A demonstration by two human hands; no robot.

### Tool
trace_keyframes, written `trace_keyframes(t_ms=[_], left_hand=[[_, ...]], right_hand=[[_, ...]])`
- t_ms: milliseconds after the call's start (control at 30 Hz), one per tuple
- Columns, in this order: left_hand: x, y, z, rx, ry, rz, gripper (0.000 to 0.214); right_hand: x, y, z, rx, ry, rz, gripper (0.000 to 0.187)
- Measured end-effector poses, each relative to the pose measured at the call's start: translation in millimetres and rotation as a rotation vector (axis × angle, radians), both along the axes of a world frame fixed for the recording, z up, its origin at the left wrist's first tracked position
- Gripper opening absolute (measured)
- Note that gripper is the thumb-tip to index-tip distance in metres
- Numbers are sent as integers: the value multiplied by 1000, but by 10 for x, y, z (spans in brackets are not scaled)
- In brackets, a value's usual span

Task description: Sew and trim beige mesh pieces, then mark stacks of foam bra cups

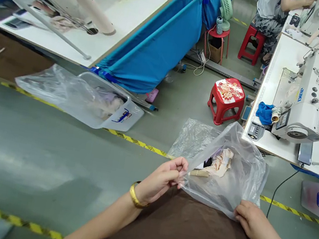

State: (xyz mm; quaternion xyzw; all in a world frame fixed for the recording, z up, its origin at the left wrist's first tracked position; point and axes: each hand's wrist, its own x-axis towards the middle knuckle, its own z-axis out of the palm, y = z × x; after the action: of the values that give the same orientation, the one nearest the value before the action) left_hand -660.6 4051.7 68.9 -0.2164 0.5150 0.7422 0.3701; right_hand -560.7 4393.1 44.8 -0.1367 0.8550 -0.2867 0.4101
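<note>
The left hand [168, 174] is pinching the left rim of the translucent, colourless plastic bag [236, 190]; the right hand [255, 221] is gripping its near right rim. The bag is hanging before the near left corner of the white rectangular tabletop [275, 145]. The film is probably handling as light, limp and slippery; gathered rim folds are likely offering the surest hold. Crumpled cream fabric pieces [221, 163] are lying inside. Wrinkles are obscuring the bag's base; the right fingertips are showing unclearly.

Patterned red stool [227, 93], white sewing machine [309, 98], green fan [226, 7].
</note>
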Motion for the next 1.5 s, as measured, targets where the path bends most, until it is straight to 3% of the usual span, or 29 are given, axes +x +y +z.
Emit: trace_keyframes(t_ms=[367, 667, 767, 867, 1000, 1067, 1167, 1233, 1267, 1333, 1400, 1500], left_hand=[[-105, -84, -45, -16, 18, 124, 30], [-85, -124, -66, -50, 73, 53, 25], [-31, -79, -88, -106, 108, -48, 22], [89, -3, -123, -147, 130, -313, 20], [247, 71, -158, -204, 208, -742, 14], [252, 87, -177, -382, 362, -820, 19], [163, 160, -255, -684, 682, -758, 62], [93, 272, -375, -761, 792, -773, 104], [68, 341, -458, -758, 795, -806, 112], [44, 481, -657, -707, 722, -858, 100], [51, 585, -854, -611, 631, -890, 72], [88, 613, -1040, -574, 592, -934, 40]], right_hand=[[-65, -157, -45, -29, 105, 41, 25], [-121, -314, -109, -22, 243, 84, 28], [-183, -416, -184, -50, 374, 49, 30], [-325, -608, -261, -87, 564, -2, 30], [-567, -912, -358, -103, 554, 172, 22], [-668, -1003, -418, -91, 518, 243, 19], [-760, -1072, -502, -59, 513, 284, 15], [-783, -1117, -533, -56, 514, 303, 13], [-785, -1145, -537, -55, 517, 306, 13], [-770, -1194, -520, -44, 525, 290, 10], [-731, -1190, -469, -15, 538, 242, 12], [-664, -956, -313, 51, 577, 90, 23]])
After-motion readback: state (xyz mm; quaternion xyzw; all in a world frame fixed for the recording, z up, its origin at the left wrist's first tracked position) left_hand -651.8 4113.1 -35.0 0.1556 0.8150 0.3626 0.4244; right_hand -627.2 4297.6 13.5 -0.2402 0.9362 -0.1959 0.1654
